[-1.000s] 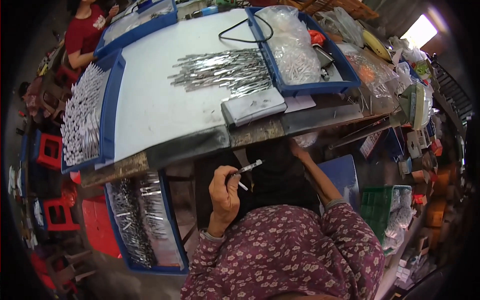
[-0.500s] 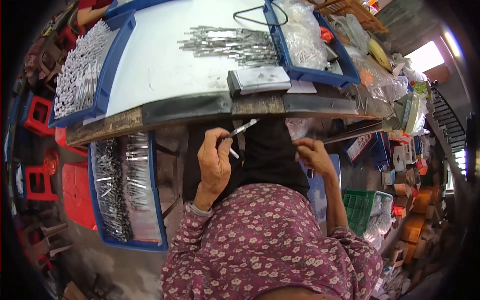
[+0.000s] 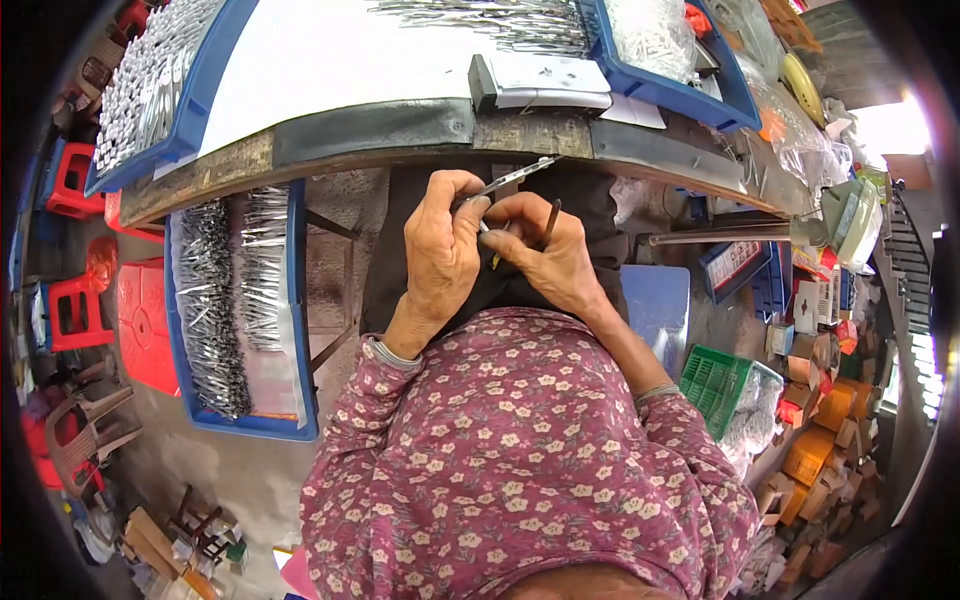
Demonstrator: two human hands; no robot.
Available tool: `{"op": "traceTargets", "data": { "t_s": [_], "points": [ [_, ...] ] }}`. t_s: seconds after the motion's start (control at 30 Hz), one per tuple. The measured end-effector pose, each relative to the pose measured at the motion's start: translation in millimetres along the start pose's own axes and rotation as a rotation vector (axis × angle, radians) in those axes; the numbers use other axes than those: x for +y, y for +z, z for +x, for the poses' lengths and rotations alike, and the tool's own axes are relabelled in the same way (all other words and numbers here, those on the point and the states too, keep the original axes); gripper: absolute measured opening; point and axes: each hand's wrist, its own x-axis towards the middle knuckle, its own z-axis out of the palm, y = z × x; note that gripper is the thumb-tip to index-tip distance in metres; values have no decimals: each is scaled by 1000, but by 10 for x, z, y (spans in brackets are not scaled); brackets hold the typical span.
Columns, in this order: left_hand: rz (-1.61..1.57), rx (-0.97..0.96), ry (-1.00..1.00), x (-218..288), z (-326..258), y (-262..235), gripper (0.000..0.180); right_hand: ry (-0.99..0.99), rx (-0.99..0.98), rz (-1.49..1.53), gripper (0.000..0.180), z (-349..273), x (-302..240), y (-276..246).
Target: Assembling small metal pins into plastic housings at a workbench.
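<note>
My left hand (image 3: 438, 245) is closed in a pinch on a slim silver metal piece (image 3: 522, 173) with a white lower end. The piece slants up to the right, just below the table edge. Against it, my right hand (image 3: 552, 258) works with curled fingers, thumb and fingertips at the white end. A thin dark rod (image 3: 553, 217) sticks up from my right fingers; its lower part and kind are hidden. Both hands are over my lap. Further up, many similar silver pieces (image 3: 500, 22) lie on the white tabletop (image 3: 330, 62).
Blue trays of white-ended pieces (image 3: 150, 85) and bagged small parts (image 3: 650, 45) stand on the table. A white block (image 3: 545, 80) sits near its edge (image 3: 370, 135). Below left is another blue tray (image 3: 308, 385), beside red stools (image 3: 145, 325). A green crate (image 3: 715, 390) stands at right.
My right hand has moved left and up to meet the left hand at the metal piece. The dark rod now shows above its fingers. The view has tilted down toward my lap.
</note>
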Motion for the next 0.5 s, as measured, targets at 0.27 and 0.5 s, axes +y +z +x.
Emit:
{"op": "traceTargets", "data": {
  "t_s": [0.27,0.5],
  "points": [
    [-15,4,-61,-36,-55,-35,10,69,-12,51,11,17,26,117],
    [-52,-3,-184,-60,-2,-118,9,283,-62,120,10,-37,-35,-67]
  ]
}}
